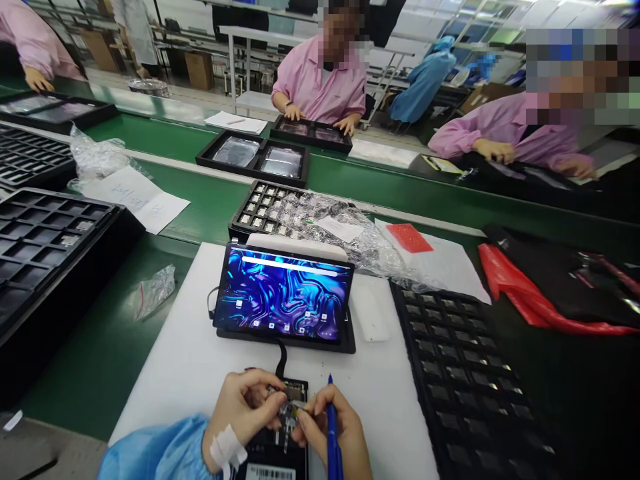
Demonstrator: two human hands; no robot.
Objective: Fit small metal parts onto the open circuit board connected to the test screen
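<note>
My left hand pinches a small circuit module over a black device at the near edge of a white foam mat. My right hand meets it from the right, fingertips on the same module, with a blue pen tucked between its fingers. A black cable runs from the device up to a lit tablet propped on the mat. White tape wraps one finger of my left hand.
Black compartment trays lie at right and left. A tray of small parts under clear plastic sits behind the tablet. A red-and-black bag lies far right. Three people in pink coats work across the green conveyor.
</note>
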